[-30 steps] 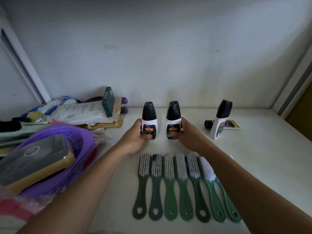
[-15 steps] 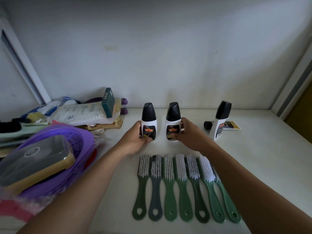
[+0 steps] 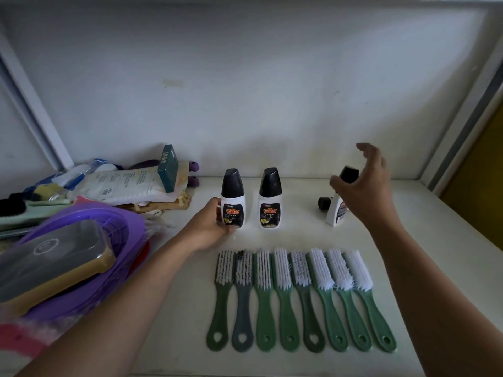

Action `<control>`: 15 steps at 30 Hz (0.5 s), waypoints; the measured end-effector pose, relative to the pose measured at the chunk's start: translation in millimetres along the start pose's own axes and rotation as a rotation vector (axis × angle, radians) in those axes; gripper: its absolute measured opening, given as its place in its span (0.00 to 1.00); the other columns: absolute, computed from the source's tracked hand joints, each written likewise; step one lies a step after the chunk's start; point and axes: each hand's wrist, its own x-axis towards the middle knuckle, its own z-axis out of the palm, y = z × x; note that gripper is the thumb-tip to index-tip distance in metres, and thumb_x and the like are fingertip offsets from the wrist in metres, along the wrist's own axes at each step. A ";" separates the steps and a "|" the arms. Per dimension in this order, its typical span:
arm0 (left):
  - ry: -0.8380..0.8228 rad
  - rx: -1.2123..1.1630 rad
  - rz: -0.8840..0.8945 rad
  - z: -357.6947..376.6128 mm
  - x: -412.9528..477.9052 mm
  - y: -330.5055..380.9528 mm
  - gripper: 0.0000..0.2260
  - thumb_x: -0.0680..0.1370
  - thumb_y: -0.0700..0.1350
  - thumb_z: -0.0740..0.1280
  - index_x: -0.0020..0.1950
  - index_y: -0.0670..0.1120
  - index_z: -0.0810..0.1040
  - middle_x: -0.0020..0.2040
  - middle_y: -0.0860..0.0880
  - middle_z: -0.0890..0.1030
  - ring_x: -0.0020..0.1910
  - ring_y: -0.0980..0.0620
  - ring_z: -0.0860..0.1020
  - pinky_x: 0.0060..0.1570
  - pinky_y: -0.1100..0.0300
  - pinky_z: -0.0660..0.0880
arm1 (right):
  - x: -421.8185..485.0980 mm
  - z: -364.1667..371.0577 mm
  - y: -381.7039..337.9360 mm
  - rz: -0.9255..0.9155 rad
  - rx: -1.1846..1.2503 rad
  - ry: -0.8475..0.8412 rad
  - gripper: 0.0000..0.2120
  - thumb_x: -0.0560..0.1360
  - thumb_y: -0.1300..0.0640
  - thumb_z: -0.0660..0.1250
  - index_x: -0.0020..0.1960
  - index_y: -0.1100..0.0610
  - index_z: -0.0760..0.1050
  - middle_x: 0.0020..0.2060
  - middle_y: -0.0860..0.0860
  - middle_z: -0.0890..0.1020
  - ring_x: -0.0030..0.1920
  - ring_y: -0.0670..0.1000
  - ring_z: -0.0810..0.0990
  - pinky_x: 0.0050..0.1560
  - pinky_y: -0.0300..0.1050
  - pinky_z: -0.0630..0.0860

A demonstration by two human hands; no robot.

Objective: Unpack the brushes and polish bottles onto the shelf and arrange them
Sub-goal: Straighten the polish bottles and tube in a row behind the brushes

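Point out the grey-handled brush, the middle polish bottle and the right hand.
grey-handled brush (image 3: 243, 303): head view, upper handle.
middle polish bottle (image 3: 269, 202): head view, white body above label.
right hand (image 3: 366, 189): head view, middle of the hand.

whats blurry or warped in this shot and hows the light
Head view: dim overall, with the back wall brighter toward the right; wide-angle bending bows the shelf frame at the edges; the purple basket at the left is soft, the right hand slightly smeared, the brushes fairly sharp.
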 end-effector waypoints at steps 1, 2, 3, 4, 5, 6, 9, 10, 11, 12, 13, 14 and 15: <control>-0.003 -0.002 -0.005 -0.3 -0.2 -0.6 0.21 0.76 0.47 0.73 0.65 0.50 0.69 0.58 0.51 0.80 0.58 0.51 0.78 0.63 0.49 0.73 | 0.5 -0.9 4.5 0.081 0.033 -0.066 0.36 0.69 0.57 0.75 0.73 0.53 0.63 0.63 0.55 0.73 0.63 0.56 0.73 0.63 0.49 0.71; -0.007 -0.003 -0.013 -0.8 -0.6 -1.4 0.21 0.76 0.48 0.73 0.65 0.50 0.69 0.59 0.51 0.80 0.58 0.51 0.78 0.63 0.49 0.73 | 0.5 -1.3 8.5 0.156 0.069 -0.136 0.38 0.69 0.56 0.77 0.74 0.52 0.62 0.60 0.54 0.74 0.59 0.55 0.75 0.59 0.47 0.72; -0.009 -0.004 -0.023 -1.4 -0.5 -2.5 0.23 0.75 0.48 0.73 0.66 0.50 0.69 0.59 0.51 0.79 0.59 0.51 0.78 0.63 0.49 0.73 | -0.2 -0.7 12.7 0.211 0.090 -0.195 0.39 0.69 0.56 0.77 0.74 0.52 0.62 0.57 0.53 0.75 0.55 0.55 0.76 0.55 0.46 0.72; -0.011 -0.004 -0.031 -2.1 -0.8 -3.4 0.24 0.75 0.49 0.74 0.68 0.50 0.68 0.60 0.51 0.79 0.60 0.51 0.78 0.64 0.49 0.73 | -1.1 0.2 16.5 0.239 0.085 -0.235 0.38 0.69 0.56 0.78 0.74 0.53 0.63 0.54 0.52 0.75 0.53 0.54 0.76 0.52 0.45 0.71; -0.013 -0.007 -0.040 -2.8 -0.9 -4.3 0.26 0.75 0.49 0.74 0.69 0.50 0.67 0.61 0.51 0.79 0.60 0.51 0.78 0.64 0.49 0.73 | -1.7 1.8 20.8 0.249 0.065 -0.259 0.36 0.70 0.57 0.77 0.73 0.54 0.65 0.53 0.51 0.75 0.52 0.54 0.76 0.49 0.44 0.70; -0.017 -0.012 -0.042 -3.3 -1.0 -5.1 0.27 0.75 0.49 0.74 0.70 0.50 0.67 0.61 0.51 0.78 0.61 0.51 0.77 0.65 0.49 0.73 | -2.2 3.8 24.6 0.249 0.041 -0.278 0.33 0.70 0.57 0.77 0.71 0.55 0.68 0.52 0.51 0.76 0.51 0.54 0.76 0.48 0.43 0.69; -0.038 -0.020 -0.039 -4.4 -1.9 -6.4 0.30 0.74 0.47 0.75 0.72 0.50 0.64 0.61 0.51 0.78 0.61 0.51 0.77 0.65 0.49 0.73 | -2.8 10.1 29.9 0.221 -0.017 -0.325 0.22 0.70 0.53 0.78 0.60 0.55 0.75 0.50 0.52 0.81 0.48 0.55 0.78 0.46 0.47 0.72; -0.043 -0.019 -0.037 -4.3 -1.8 -7.1 0.31 0.74 0.46 0.75 0.72 0.50 0.64 0.61 0.51 0.78 0.60 0.51 0.77 0.65 0.49 0.72 | -3.5 12.3 30.1 0.207 -0.027 -0.339 0.19 0.69 0.51 0.78 0.56 0.55 0.76 0.48 0.53 0.82 0.47 0.55 0.79 0.46 0.48 0.74; -0.044 -0.023 -0.037 -4.1 -1.2 -8.0 0.31 0.74 0.45 0.75 0.72 0.51 0.64 0.61 0.51 0.78 0.60 0.51 0.78 0.66 0.48 0.72 | -5.0 15.0 29.9 0.201 -0.027 -0.355 0.19 0.69 0.48 0.78 0.54 0.54 0.76 0.46 0.52 0.82 0.46 0.55 0.80 0.47 0.49 0.76; -0.044 -0.026 -0.038 -4.0 -0.9 -8.9 0.31 0.74 0.45 0.75 0.72 0.51 0.64 0.61 0.51 0.78 0.60 0.51 0.78 0.66 0.48 0.72 | -7.2 17.8 29.0 0.197 -0.024 -0.373 0.19 0.69 0.46 0.77 0.53 0.54 0.76 0.45 0.51 0.82 0.45 0.54 0.80 0.46 0.49 0.77; -0.043 -0.028 -0.039 -3.9 -0.4 -9.7 0.31 0.74 0.45 0.75 0.71 0.51 0.64 0.61 0.51 0.78 0.60 0.52 0.78 0.66 0.48 0.72 | -9.6 21.0 27.8 0.197 -0.026 -0.392 0.19 0.69 0.45 0.77 0.53 0.53 0.75 0.43 0.50 0.82 0.43 0.52 0.81 0.44 0.48 0.79; -0.041 -0.027 -0.039 -3.8 0.0 -10.5 0.30 0.74 0.45 0.75 0.71 0.51 0.64 0.61 0.51 0.78 0.60 0.52 0.78 0.66 0.49 0.72 | -11.9 24.5 26.8 0.199 -0.024 -0.414 0.19 0.69 0.45 0.78 0.53 0.53 0.76 0.42 0.50 0.82 0.42 0.51 0.81 0.42 0.48 0.80; -0.040 -0.028 -0.038 -3.7 0.4 -10.9 0.30 0.74 0.45 0.75 0.71 0.51 0.65 0.61 0.51 0.78 0.60 0.52 0.78 0.66 0.48 0.72 | -13.6 28.3 26.9 0.204 -0.008 -0.442 0.19 0.69 0.46 0.78 0.53 0.53 0.76 0.42 0.50 0.82 0.42 0.51 0.82 0.41 0.49 0.82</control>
